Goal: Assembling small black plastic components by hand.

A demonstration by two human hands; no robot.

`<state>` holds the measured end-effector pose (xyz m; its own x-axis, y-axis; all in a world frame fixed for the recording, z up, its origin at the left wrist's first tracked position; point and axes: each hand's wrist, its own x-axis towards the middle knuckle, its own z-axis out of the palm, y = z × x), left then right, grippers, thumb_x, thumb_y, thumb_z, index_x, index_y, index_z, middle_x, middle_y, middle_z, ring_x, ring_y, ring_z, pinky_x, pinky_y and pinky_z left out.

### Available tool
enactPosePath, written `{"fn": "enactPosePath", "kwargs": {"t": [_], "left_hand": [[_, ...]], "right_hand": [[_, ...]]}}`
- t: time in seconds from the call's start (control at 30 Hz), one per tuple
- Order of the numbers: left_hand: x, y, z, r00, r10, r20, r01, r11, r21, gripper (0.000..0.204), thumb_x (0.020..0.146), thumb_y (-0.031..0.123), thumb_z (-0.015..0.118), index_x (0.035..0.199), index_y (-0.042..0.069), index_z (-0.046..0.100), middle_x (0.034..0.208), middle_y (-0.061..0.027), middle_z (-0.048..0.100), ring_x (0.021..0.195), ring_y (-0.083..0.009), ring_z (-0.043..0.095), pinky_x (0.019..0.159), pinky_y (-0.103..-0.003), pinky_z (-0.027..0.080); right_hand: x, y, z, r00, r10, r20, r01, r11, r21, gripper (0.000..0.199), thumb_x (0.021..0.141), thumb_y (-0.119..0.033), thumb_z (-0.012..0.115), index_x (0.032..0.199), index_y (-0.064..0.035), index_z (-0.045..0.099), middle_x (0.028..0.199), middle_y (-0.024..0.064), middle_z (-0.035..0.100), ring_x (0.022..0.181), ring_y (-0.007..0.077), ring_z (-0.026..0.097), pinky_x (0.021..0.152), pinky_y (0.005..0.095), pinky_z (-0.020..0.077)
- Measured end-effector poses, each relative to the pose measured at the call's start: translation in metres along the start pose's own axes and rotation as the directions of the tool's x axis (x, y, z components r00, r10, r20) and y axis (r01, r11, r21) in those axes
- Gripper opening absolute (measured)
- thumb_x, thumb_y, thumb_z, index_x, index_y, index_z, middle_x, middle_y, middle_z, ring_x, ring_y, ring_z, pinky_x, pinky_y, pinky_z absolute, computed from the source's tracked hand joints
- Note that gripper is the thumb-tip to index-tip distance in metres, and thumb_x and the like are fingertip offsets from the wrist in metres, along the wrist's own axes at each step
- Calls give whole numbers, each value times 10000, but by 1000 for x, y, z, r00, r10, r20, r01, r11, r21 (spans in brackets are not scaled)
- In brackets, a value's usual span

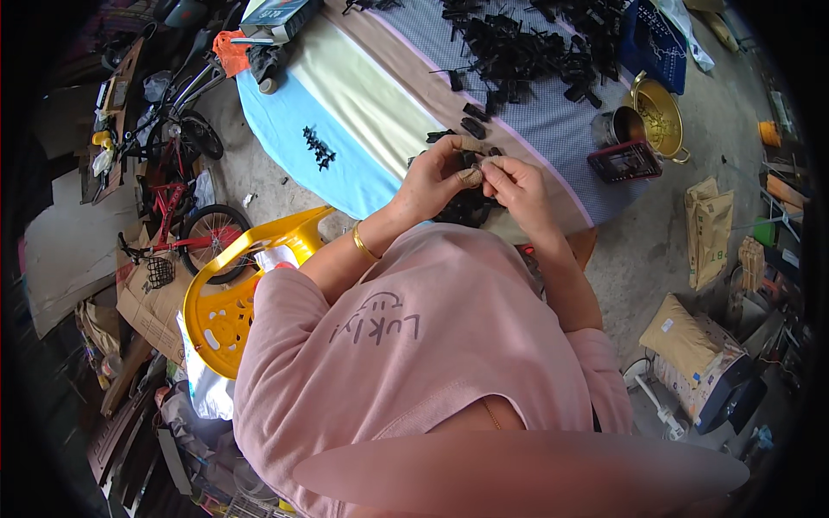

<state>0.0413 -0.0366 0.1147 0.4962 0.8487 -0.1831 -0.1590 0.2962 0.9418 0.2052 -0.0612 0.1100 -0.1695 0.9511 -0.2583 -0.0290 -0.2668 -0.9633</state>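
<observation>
Cloth-covered table (pixel 363 95), left hand (pixel 436 177) and right hand (pixel 518 186) raised together, pinching small black part (pixel 472 161)

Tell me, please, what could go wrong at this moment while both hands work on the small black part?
The left hand and right hand pinch a small black part above the table edge; it might slip and fall to the floor. The big pile of black parts lies close, so a finished piece could get mixed in. The gold bowl sits near the edge and might be knocked.
</observation>
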Motion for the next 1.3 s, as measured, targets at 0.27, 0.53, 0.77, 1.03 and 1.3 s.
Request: {"fn": "enactPosePath", "kwargs": {"t": [0.27, 0.53, 0.77, 1.03, 1.3], "left_hand": [[-2, -16, 1, 968, 219, -124, -178, 944, 277, 162, 771, -34, 587, 920, -4, 530, 878, -80, 587, 790, -120, 570, 687, -240, 475], [23, -29, -31, 937, 254, 240, -336, 462, 821, 291, 691, 68, 653, 975, 128, 630, 1216, -175, 458, 1129, -371, 415, 931, -392, 363], [133, -70, -83, 907, 303, 293, -304, -9, 952, 372, 746, 47, 540, 1111, 117, 545, 1251, -111, 444, 1214, -334, 340, 982, -401, 305], [158, -65, -94, 892, 204, 404, -376, -163, 912, 289, 753, 81, 516, 1038, 73, 557, 950, -75, 607, 987, -276, 483, 872, -400, 377], [73, -22, -21, 999, -2, 36, -3, 989, 149, 275, 806, 56, 597, 1046, -42, 507, 872, -68, 597, 800, -100, 576, 687, -220, 484]], "right_hand": [[2, 6, 6, 999, 41, -13, -41, 999, 20, 148, 872, -121, 513, 812, -11, 591, 606, -13, 520, 452, 0, 355, 389, 166, 240], [6, 50, -4, 997, 3, -83, -25, 962, -271, 177, 866, -156, 533, 807, 0, 594, 599, -20, 517, 536, 33, 453, 487, 183, 340], [-5, 48, -10, 991, -29, -130, -2, 974, -226, 167, 840, -141, 566, 900, 10, 608, 661, -3, 544, 574, 51, 493, 542, 186, 401], [-18, 45, -13, 974, -112, -199, 49, 954, -297, 175, 787, -140, 621, 893, -2, 614, 624, 48, 574, 523, 75, 475, 506, 227, 396], [-14, -14, -2, 845, -451, -287, 289, 838, -464, 213, 723, -61, 688, 911, -2, 607, 715, 9, 602, 572, 43, 511, 497, 172, 403]]}}
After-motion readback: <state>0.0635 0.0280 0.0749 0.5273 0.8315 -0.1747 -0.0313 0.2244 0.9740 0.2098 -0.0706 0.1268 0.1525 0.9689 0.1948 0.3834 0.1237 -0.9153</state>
